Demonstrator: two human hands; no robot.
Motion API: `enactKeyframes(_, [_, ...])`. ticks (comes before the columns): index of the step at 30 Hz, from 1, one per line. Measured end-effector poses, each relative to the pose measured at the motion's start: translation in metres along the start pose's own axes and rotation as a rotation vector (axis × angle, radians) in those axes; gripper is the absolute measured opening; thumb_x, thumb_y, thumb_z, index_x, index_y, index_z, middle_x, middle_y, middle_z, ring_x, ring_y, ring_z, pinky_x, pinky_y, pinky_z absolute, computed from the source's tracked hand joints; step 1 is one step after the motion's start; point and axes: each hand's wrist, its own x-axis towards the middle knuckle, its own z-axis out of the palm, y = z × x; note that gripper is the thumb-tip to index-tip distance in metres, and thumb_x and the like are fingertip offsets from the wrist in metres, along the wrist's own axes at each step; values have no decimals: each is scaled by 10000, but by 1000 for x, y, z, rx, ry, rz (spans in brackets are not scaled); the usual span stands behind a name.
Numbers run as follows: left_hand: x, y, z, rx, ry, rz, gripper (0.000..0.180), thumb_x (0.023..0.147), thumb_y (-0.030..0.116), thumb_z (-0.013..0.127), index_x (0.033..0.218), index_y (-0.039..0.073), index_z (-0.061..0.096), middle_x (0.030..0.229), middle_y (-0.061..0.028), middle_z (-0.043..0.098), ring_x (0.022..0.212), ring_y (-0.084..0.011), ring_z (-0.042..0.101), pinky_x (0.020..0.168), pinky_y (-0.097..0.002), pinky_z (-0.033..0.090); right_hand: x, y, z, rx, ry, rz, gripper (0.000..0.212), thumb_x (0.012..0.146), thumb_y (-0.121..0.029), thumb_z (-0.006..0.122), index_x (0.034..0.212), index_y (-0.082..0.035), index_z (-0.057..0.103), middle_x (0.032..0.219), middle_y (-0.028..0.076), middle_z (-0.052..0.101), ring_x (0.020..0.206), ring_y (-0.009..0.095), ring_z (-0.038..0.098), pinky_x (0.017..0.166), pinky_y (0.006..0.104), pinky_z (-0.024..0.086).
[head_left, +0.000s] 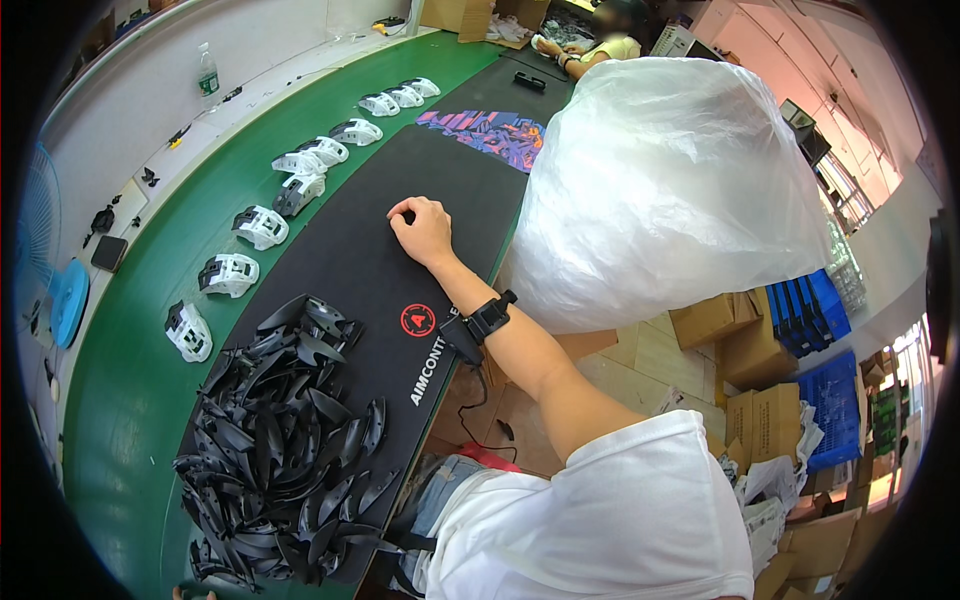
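Note:
My right hand (424, 232) is over the black mat (370, 255), its fingers curled in with the thumb. Whether anything small sits inside them is hidden. A black strap with a small device (488, 318) is round that wrist. Of my left hand (192, 594), only fingertips show at the lower edge, below a large heap of curved black plastic pieces (270, 440). Along the green tabletop, left of the mat, runs a curved row of white-and-black plastic shells (228, 275). The nearest shell (188, 332) is beside the heap; several others (404, 96) lie at the far end.
A big, full translucent plastic bag (670, 190) bulges up against the table's right side. Cardboard boxes (765, 420) and blue crates (830, 410) stand on the right. Another person (610, 45) works at the far end. A blue fan (68, 300) and a bottle (208, 78) are at left.

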Motion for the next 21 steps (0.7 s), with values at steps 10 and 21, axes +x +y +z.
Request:
enactKeyframes(10, [4, -4, 5, -29, 5, 5, 925, 709, 640, 699, 1370, 61, 411, 1286, -305, 413, 1141, -447, 483, 956, -492, 412, -2, -6, 5, 5, -3, -5, 89, 732, -205, 623, 717, -142, 685, 894, 66, 666, 961, 303, 582, 888, 447, 420])
enactKeyframes(21, [5, -8, 14, -48, -27, 5, 946, 703, 639, 704, 1384, 58, 398, 1319, -309, 389, 1170, -459, 460, 981, -498, 395, -10, -7, 1, -27, 30, -42, 92, 730, -202, 622, 705, -143, 688, 867, 70, 670, 923, 302, 599, 856, 439, 444])
